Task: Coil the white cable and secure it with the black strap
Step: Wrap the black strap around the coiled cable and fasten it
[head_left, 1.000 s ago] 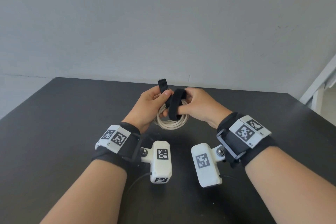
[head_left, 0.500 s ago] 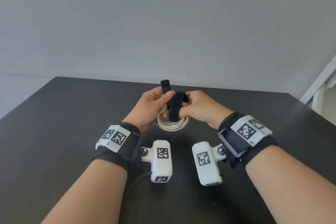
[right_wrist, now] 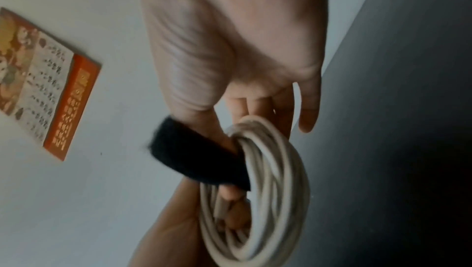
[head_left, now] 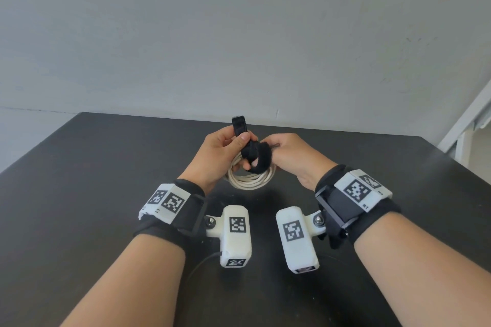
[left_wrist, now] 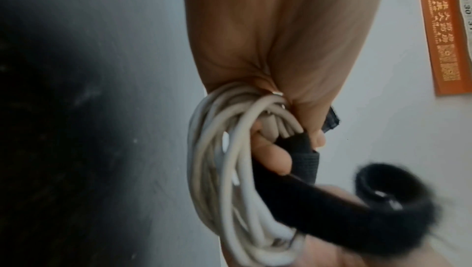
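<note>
The white cable (head_left: 248, 180) is wound into a small coil (left_wrist: 217, 190) held in the air above the black table (head_left: 79, 194). My left hand (head_left: 225, 151) grips the top of the coil and pins one end of the black strap (head_left: 240, 127), which sticks up past the thumb. The strap's fuzzy part (head_left: 261, 158) loops round the coil (right_wrist: 268, 190). My right hand (head_left: 289, 152) holds that loop (right_wrist: 194, 160) with thumb and fingers; its fingertips are hidden behind the strap.
A white wall rises just behind the table's far edge (head_left: 318, 131). A white frame (head_left: 467, 125) stands at the right. An orange printed card (right_wrist: 58, 97) hangs on the wall, also seen as card (left_wrist: 444, 29).
The strap's free end has risen higher above my left thumb. My right hand has drawn the fuzzy loop lower and tighter around the coil. Both hands stay together.
</note>
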The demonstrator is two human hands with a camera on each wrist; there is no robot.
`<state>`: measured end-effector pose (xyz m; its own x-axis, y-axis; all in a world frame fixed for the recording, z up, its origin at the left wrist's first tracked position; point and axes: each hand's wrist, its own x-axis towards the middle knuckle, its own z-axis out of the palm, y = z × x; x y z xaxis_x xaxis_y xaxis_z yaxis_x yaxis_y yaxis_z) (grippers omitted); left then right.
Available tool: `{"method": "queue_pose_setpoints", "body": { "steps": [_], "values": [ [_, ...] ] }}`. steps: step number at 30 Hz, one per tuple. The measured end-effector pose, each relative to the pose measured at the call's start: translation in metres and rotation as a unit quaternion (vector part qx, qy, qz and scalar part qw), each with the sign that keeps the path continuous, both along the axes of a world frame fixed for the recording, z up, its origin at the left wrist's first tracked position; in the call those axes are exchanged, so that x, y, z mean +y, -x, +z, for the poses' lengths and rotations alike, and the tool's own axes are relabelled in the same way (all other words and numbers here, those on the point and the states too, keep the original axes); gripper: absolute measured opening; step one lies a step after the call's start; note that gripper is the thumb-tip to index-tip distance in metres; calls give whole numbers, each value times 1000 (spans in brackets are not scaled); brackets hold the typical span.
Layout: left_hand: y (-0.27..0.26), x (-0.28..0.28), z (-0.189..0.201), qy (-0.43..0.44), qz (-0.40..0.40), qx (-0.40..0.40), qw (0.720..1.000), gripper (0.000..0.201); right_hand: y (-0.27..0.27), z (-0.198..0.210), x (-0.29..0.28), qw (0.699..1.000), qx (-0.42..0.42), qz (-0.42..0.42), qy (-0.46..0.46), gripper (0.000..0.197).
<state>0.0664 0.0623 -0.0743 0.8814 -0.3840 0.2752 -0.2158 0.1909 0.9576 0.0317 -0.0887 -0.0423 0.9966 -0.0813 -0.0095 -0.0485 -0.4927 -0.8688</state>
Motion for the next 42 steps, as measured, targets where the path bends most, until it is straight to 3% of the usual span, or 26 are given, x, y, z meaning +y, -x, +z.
{"method": "queue_pose_setpoints", "body": {
  "steps": [5,9,13,20,25,31,33,37,42],
  "values": [
    [-1,1,-1,7,-12,-2,1000,16,5,9,-4,985,85,26,-148,3],
    [0,0,0,15,-25,12,999,17,4,12,-9,962,140,1,-234,28],
    [0,1,1,10,-23,18,1000,18,2,7,0,959,90,-75,-258,20],
    [6,-2,8,-18,-55,27,998,22,4,3,2,947,63,-125,-288,2],
    [6,1,8,-22,-91,71,993,15,2,9,1,940,3,-176,-293,17],
    [6,1,6,-58,-146,97,983,25,-7,25,-13,914,-69,-245,-316,25],
    [5,0,6,-60,-141,92,984,24,-8,28,-14,914,-83,-241,-317,26],
    [2,-1,3,-45,-70,88,993,15,-4,21,-5,945,-65,-157,-280,27],
    [-2,2,2,-25,-1,104,994,21,2,14,1,965,-53,-77,-244,22]
  ]
}}
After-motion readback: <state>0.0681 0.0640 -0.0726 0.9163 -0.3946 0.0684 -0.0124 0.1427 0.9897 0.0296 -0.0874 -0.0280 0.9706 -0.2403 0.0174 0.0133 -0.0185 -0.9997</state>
